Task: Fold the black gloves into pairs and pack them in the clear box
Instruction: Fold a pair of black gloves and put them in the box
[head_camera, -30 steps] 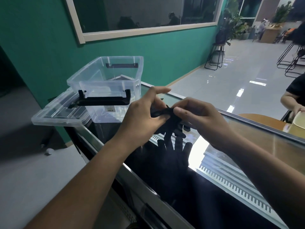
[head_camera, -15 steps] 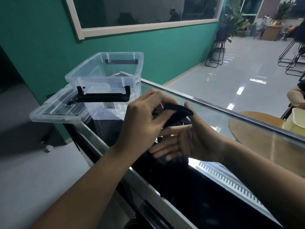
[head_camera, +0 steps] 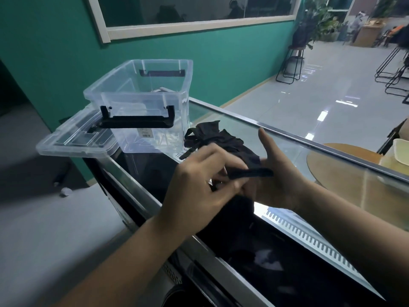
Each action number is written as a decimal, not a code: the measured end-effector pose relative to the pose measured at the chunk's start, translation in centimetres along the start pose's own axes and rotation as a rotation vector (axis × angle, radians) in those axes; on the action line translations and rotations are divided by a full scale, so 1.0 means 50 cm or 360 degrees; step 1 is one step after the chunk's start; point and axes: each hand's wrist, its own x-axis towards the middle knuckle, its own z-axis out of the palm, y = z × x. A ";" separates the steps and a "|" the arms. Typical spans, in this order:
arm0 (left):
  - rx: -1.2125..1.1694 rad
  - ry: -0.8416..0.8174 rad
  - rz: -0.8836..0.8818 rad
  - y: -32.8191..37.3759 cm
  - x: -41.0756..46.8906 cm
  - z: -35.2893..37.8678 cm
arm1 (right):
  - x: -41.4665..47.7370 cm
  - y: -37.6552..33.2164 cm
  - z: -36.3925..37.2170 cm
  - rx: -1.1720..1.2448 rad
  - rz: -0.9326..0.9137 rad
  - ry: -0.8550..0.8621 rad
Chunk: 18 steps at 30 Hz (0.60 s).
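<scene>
Pinching a black cuff edge at frame centre, the left hand (head_camera: 205, 176) is closed on the black gloves (head_camera: 223, 142). The right hand (head_camera: 281, 173) sits partly inside the bundle, its forefinger standing free (its hold cannot be told). The crumpled gloves hang above the glass counter (head_camera: 243, 127). At upper left, the clear box (head_camera: 141, 107) looks empty, on its lid (head_camera: 73, 142).

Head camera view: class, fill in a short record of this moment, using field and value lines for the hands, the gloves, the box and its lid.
left hand: gripping the black gloves, fingers curled on the cuff
right hand: palm up under the bundle, forefinger raised
black gloves: bunched between both hands, not yet in the box
clear box: open, on the glass counter, looks empty
lid: lying flat beside the box, overhanging the counter's end
</scene>
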 end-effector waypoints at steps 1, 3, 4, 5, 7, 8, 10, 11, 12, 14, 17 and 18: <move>0.0004 -0.0041 0.0011 -0.003 -0.014 0.006 | -0.002 0.000 -0.002 0.0010 -0.0016 0.0091; 0.0045 -0.0121 0.0020 -0.011 -0.044 0.019 | -0.001 0.003 -0.010 0.0019 -0.0008 0.0178; 0.0082 -0.0157 0.0029 -0.013 -0.056 0.025 | -0.001 0.002 -0.013 0.0024 0.0011 0.0168; 0.0115 -0.0192 0.0028 -0.015 -0.069 0.030 | 0.001 0.003 -0.016 0.0026 0.0042 0.0140; 0.0136 -0.0248 -0.0025 -0.019 -0.093 0.040 | 0.004 0.003 -0.024 -0.0002 0.0096 0.0132; 0.0137 -0.0270 -0.0061 -0.021 -0.102 0.043 | 0.003 0.003 -0.033 -0.0018 0.0111 0.0151; 0.0148 -0.0320 -0.0115 -0.023 -0.120 0.046 | 0.004 0.003 -0.047 -0.0044 0.0134 0.0155; 0.0168 -0.0351 -0.0123 -0.023 -0.129 0.047 | 0.007 0.004 -0.053 -0.0050 0.0140 0.0161; 0.0193 -0.0376 -0.0116 -0.022 -0.136 0.047 | 0.010 0.005 -0.060 -0.0061 0.0146 0.0179; 0.0245 -0.0409 -0.0087 -0.021 -0.149 0.047 | 0.016 0.007 -0.071 -0.0091 0.0149 0.0218; 0.0279 -0.0456 -0.0057 -0.022 -0.163 0.043 | 0.017 0.009 -0.071 -0.0160 0.0166 0.0218; 0.0279 -0.0480 -0.0053 -0.021 -0.167 0.040 | 0.016 0.010 -0.069 -0.0192 0.0170 0.0227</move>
